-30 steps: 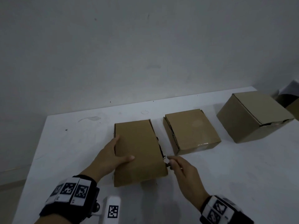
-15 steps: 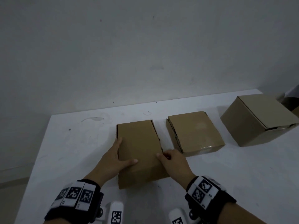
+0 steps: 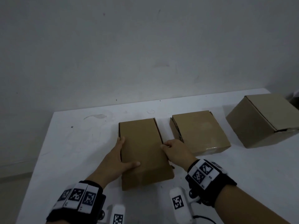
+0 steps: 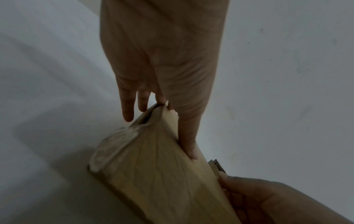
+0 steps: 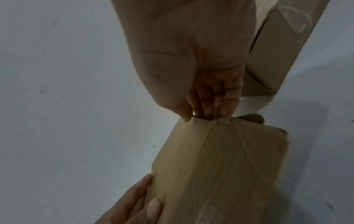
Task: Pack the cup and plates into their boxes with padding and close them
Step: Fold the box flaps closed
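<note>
A flat brown cardboard box [image 3: 142,151] lies closed on the white table [image 3: 80,143] in front of me. My left hand [image 3: 127,151] grips its left edge, with the thumb on the lid and the fingers down the side. My right hand [image 3: 166,145] has its fingers curled on the box's right edge, at the side flap. The left wrist view shows the left hand [image 4: 160,136] clamping a corner of the box [image 4: 162,174]. In the right wrist view, the right hand [image 5: 203,116] digs into the box [image 5: 220,166] edge. No cup, plates or padding show.
A second flat box [image 3: 200,131] lies closed just right of my right hand, its side with clear tape facing me. A taller closed box [image 3: 265,120] stands at the far right. A grey wall runs behind the table.
My right hand has moved from near the box's front right corner up to the middle of its right edge and taken hold there. The left hand has kept its grip.
</note>
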`<action>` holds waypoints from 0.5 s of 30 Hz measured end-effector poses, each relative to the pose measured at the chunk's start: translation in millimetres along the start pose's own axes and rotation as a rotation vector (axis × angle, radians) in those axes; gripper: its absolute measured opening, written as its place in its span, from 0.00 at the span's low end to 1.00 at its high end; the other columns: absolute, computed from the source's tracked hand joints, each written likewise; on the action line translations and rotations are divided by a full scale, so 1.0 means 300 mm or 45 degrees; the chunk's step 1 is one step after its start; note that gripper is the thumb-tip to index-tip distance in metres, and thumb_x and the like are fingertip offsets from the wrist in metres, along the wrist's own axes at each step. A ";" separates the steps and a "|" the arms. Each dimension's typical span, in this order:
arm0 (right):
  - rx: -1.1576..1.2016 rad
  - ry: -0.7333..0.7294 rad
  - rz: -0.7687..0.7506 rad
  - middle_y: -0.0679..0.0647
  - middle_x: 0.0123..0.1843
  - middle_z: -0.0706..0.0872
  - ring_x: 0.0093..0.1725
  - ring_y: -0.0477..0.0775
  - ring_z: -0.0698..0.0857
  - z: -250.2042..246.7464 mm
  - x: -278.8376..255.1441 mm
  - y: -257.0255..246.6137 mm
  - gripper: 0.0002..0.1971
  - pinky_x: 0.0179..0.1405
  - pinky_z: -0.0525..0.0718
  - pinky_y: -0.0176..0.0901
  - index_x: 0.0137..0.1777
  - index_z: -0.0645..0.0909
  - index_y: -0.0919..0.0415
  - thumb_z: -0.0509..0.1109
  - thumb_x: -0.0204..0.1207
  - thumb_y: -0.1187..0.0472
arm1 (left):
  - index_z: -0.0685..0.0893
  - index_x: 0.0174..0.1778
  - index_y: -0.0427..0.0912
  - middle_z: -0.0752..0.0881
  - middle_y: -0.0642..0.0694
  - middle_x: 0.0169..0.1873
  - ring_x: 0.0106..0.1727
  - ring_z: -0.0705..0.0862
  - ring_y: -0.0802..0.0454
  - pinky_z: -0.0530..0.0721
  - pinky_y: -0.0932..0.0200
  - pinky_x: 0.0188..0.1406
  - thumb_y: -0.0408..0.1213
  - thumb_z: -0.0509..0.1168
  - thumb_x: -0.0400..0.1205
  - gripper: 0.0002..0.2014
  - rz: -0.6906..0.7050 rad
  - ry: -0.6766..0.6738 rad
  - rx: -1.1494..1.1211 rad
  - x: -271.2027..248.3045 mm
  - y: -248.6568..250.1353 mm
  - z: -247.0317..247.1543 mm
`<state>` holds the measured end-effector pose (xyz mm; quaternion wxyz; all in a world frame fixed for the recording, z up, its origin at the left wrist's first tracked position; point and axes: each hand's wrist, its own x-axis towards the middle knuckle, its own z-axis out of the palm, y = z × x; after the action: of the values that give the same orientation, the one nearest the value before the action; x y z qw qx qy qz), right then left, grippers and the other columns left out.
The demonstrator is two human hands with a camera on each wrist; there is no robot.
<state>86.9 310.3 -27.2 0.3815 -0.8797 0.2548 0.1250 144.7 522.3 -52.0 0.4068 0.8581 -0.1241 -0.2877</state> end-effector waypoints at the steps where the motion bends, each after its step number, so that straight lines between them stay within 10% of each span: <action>1: -0.037 -0.015 0.012 0.56 0.54 0.87 0.50 0.53 0.85 -0.002 0.008 -0.006 0.16 0.54 0.84 0.45 0.60 0.84 0.63 0.62 0.82 0.54 | 0.44 0.82 0.57 0.48 0.55 0.83 0.80 0.61 0.49 0.68 0.52 0.75 0.56 0.76 0.66 0.57 0.004 -0.001 0.010 0.002 -0.004 0.002; 4: -0.184 0.009 0.005 0.57 0.57 0.88 0.55 0.55 0.86 0.007 0.025 -0.012 0.13 0.57 0.84 0.46 0.56 0.85 0.61 0.68 0.79 0.55 | 0.42 0.82 0.56 0.42 0.57 0.83 0.82 0.57 0.51 0.65 0.53 0.76 0.56 0.76 0.66 0.58 0.029 0.003 0.067 0.011 -0.022 0.009; 8: 0.012 0.151 0.052 0.56 0.38 0.86 0.40 0.56 0.87 0.029 0.029 0.015 0.14 0.46 0.88 0.55 0.32 0.74 0.55 0.77 0.70 0.57 | 0.41 0.82 0.55 0.36 0.61 0.81 0.82 0.54 0.54 0.64 0.55 0.75 0.55 0.77 0.66 0.59 0.040 0.033 0.123 0.018 -0.035 0.023; 15: 0.084 -0.060 0.143 0.54 0.34 0.84 0.32 0.51 0.83 0.021 -0.011 0.080 0.14 0.32 0.85 0.44 0.39 0.75 0.58 0.72 0.75 0.50 | 0.36 0.82 0.52 0.26 0.53 0.79 0.83 0.50 0.50 0.63 0.56 0.75 0.48 0.77 0.70 0.59 -0.012 -0.082 0.236 0.051 0.004 0.022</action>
<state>71.0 302.2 -44.7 0.4087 -0.8478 0.2986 0.1583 153.1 510.5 -60.6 0.3202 0.8829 -0.1591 -0.3043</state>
